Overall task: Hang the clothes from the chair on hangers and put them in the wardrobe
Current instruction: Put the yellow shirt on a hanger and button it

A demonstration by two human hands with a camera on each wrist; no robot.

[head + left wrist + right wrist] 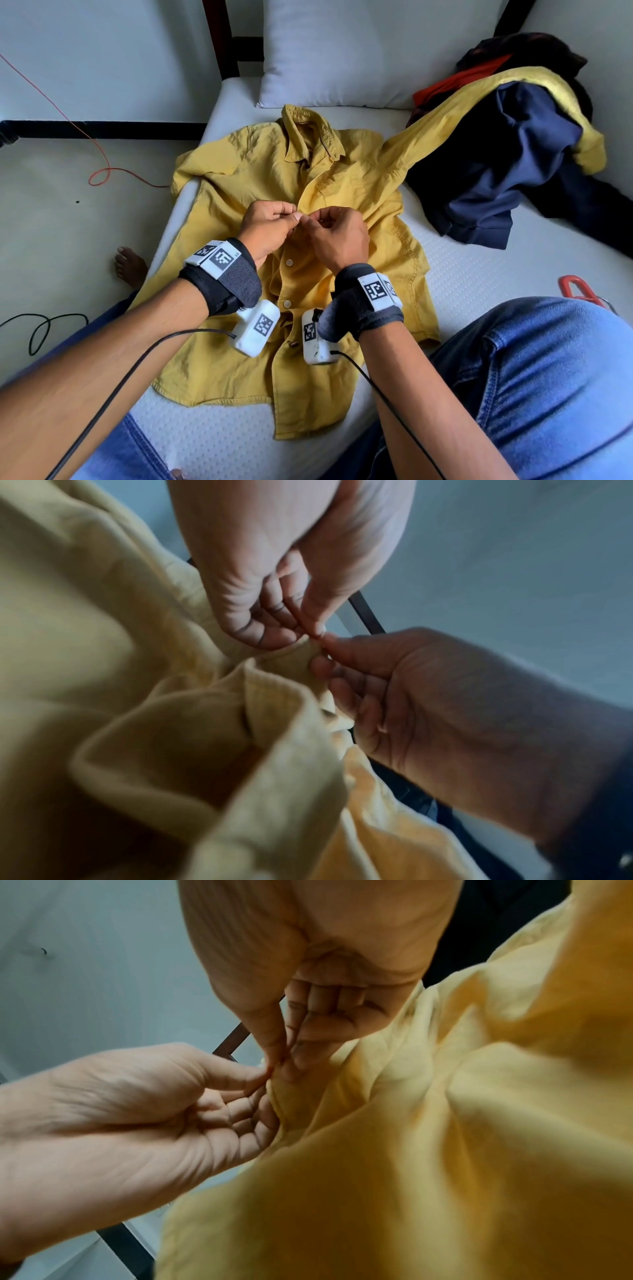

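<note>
shirt point(342, 178): yellow, collared, lay flat, front up, on the bed point(496, 291)
clothes pile point(507, 164): navy, heaped beside it

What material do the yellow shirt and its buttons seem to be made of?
The yellow shirt looks like matte woven cotton or linen: fine wrinkles, stitched seams, no sheen. Its buttons look like pale, smooth plastic or shell; too small to tell which. Both hands pinch its front edge.
</note>
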